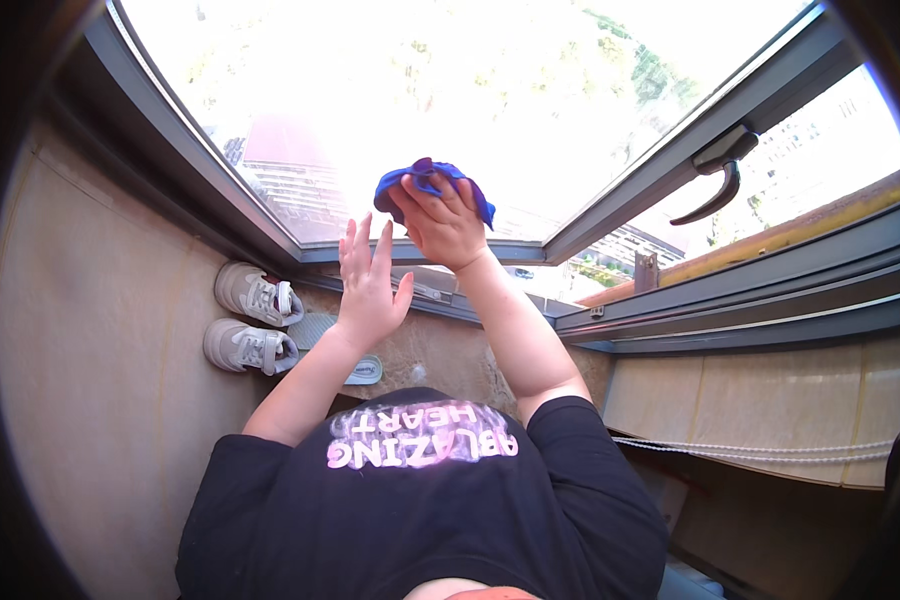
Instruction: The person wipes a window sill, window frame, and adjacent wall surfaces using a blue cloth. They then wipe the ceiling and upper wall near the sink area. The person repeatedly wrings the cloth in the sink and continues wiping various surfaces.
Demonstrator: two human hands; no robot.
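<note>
My right hand (444, 221) presses a crumpled blue cloth (391, 182) with spread fingers, up against the glass pane (330, 97) of a window sash. The cloth shows above and to both sides of my fingers. To its left, my left hand (367, 281) is raised with its fingers apart and nothing in it. I cannot tell whether its fingertips touch the glass. Both hands are near the lower rail (495, 252) of the grey window frame.
A black window handle (720, 176) juts from the sash at the right, beside an open gap. Grey-white sneakers (251, 346) and a light green slipper (365, 370) lie at the left below the window. A white beaded cord (757, 450) runs along the tiled wall (757, 401).
</note>
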